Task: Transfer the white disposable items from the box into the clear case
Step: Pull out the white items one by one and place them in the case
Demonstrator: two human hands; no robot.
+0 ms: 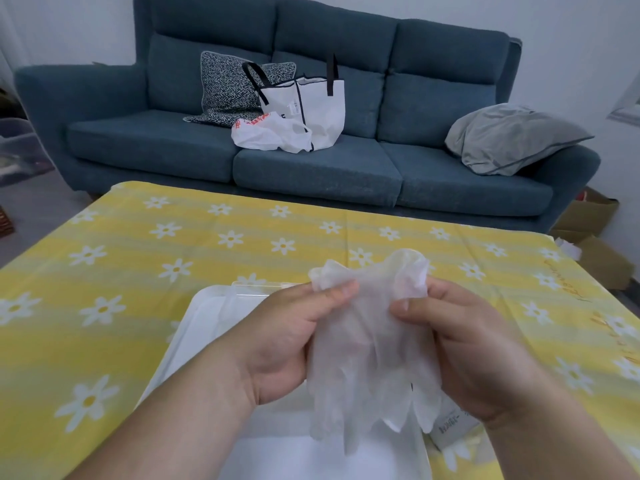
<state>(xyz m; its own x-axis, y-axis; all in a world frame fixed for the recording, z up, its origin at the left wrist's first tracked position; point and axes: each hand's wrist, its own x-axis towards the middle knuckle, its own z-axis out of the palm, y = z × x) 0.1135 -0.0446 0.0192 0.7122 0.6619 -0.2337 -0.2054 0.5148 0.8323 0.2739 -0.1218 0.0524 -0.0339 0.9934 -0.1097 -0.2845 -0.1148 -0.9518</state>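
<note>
Both hands hold a bunch of translucent white disposable gloves (367, 344) in the air above the table. My left hand (284, 337) pinches the bunch near its top left, thumb on the front. My right hand (464, 344) grips its right side, thumb pressed on the cuff end. The glove fingers hang down over the clear case (204, 313), which lies open on the yellow cloth under my left forearm, with some white gloves inside. A small box (450, 427) with printed text peeks out below my right hand, mostly hidden.
The table carries a yellow cloth with white daisies (145, 258). Behind it stands a blue sofa (311, 161) holding cushions, a white tote bag (308, 98) and a plastic bag. Cardboard boxes (595, 244) sit on the floor at right.
</note>
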